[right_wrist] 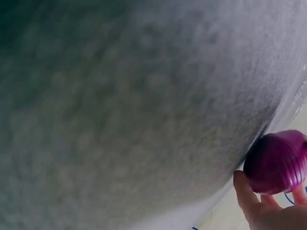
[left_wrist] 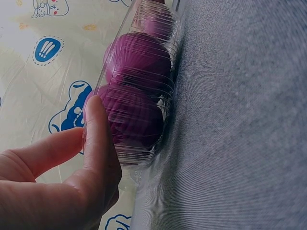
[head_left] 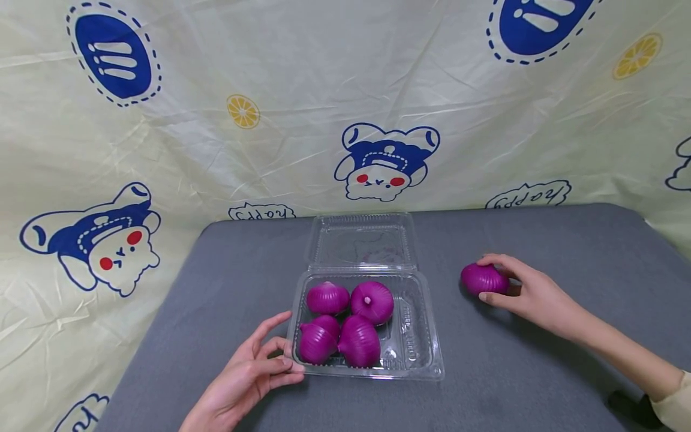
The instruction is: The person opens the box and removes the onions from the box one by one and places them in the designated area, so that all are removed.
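Observation:
On the right of the table my right hand (head_left: 520, 291) grips a red onion (head_left: 484, 279), thumb on its near side and fingers over the far side. The right wrist view shows the same onion (right_wrist: 278, 160) between thumb and fingers, close to the grey surface. My left hand (head_left: 251, 372) holds the left rim of a clear plastic clamshell container (head_left: 426, 336) near its front corner. Thumb and index finger pinch that rim in the left wrist view, beside the onions (left_wrist: 132, 115) behind the clear wall. Several red onions (head_left: 358, 342) sit in the container's left and middle part.
The container's hinged lid (head_left: 361, 240) lies folded back towards the far edge of the grey table (head_left: 243, 270). Behind hangs a pale printed curtain (head_left: 302, 72) with cartoon figures. A dark object (head_left: 631, 408) shows beside the right sleeve (head_left: 672, 402).

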{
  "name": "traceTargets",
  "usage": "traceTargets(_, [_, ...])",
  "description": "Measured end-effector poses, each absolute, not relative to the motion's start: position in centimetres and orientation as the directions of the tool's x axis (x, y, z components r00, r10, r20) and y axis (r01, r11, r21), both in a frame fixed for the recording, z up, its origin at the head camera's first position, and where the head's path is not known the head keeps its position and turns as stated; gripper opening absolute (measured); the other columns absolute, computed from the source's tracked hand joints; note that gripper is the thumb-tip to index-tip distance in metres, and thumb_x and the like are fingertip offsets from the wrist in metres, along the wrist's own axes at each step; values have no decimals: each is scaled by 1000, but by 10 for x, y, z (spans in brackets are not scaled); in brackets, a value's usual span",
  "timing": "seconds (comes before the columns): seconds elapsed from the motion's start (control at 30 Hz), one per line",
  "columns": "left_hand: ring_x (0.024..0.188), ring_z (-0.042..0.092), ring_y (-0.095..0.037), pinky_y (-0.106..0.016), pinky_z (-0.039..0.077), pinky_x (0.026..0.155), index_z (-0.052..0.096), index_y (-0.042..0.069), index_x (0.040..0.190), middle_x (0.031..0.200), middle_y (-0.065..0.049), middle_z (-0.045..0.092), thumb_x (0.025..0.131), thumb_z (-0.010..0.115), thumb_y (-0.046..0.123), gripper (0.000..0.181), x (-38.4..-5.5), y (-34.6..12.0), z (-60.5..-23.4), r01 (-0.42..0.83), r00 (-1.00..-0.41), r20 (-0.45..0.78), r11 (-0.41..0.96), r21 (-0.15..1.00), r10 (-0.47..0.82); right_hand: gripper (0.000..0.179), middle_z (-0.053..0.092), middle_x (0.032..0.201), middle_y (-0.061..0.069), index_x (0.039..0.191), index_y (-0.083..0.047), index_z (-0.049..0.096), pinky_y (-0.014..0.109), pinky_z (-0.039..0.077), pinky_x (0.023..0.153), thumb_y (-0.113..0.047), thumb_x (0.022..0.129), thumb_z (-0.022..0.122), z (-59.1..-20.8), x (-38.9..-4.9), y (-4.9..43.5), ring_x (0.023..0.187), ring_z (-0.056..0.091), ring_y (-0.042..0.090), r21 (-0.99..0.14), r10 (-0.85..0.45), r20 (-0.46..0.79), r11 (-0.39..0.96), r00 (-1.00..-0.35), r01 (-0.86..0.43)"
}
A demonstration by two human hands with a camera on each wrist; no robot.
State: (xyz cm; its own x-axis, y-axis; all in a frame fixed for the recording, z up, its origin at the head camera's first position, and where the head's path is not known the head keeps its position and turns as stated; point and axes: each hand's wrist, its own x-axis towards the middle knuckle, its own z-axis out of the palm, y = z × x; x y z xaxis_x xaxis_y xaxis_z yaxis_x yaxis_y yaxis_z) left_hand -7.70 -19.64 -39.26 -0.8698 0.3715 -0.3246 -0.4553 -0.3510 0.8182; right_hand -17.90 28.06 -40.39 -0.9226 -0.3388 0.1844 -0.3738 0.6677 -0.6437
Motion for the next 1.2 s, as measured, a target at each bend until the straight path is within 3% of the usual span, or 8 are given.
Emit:
traceTargets(0.1, [87,66,-25,-44,52,92,16,12,154,98,-7,49,91,54,-12,78,-77,-197,-392,-454,-870,-323,-351,819,372,63,54,130,15,136,-18,46,30,54,71,-36,85,78,-402,-178,279,110,57,35,-651,-319,124,689,-940,-319])
traceTargets(0.17, [87,66,-25,-44,52,91,16,12,154,98,-7,49,91,54,-12,78,-77,-197,-392,-454,-870,-323,-350,819,372,70,54,129,18,139,-15,42,34,54,70,-37,84,79,-401,-178,279,111,56,43,-649,-319,92,699,-943,-299])
traceTargets(0.47, [87,66,-24,-44,53,91,16,12,154,97,-7,49,91,53,-12,77,-77,-197,-392,-456,-870,-329,-346,820,367,72,56,125,21,139,-10,45,31,54,69,-34,82,81,-401,-174,273,100,59,31,-647,-367,51,696,-929,-311])
traceTargets(0.93, [88,66,-27,-45,52,92,18,13,154,101,-9,51,89,55,-12,79,-78,-196,-392,-470,-867,-346,-362,805,357,75,53,132,20,142,-10,44,34,55,70,-40,83,79,-399,-175,269,104,57,32,-602,-383,65,722,-922,-342])
traceTargets(1.2, [89,66,-28,-47,52,91,19,13,154,100,-9,51,90,53,-13,77,-78,-195,-391,-492,-861,-382,-358,794,337,67,49,137,14,141,-13,48,51,51,81,-42,87,74,-385,-168,255,117,46,35,-557,-351,156,741,-923,-376])
